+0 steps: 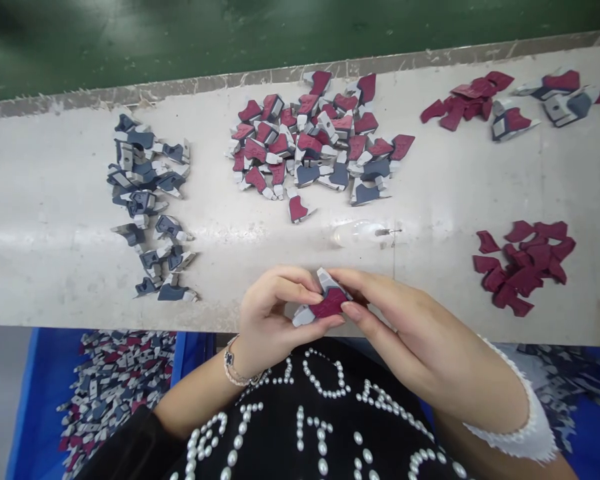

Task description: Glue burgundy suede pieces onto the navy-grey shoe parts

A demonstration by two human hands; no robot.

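Close to the table's front edge, a small plastic part with a maroon face and light grey ends is pinched between both hands. My left hand grips it from the left, with the thumb underneath and the fingers along its upper side. From the right, my right hand closes on it, thumb pressed at the maroon face and fingers behind. The part's far side is hidden by the fingers. Beyond the hands lies a pile of similar grey and maroon parts, some with dark blue-grey faces.
Blue-grey parts lie in a column at left. On the right are two heaps of maroon pieces and several grey-and-maroon parts. A blue bin full of parts stands below the table at left, another blue bin at right.
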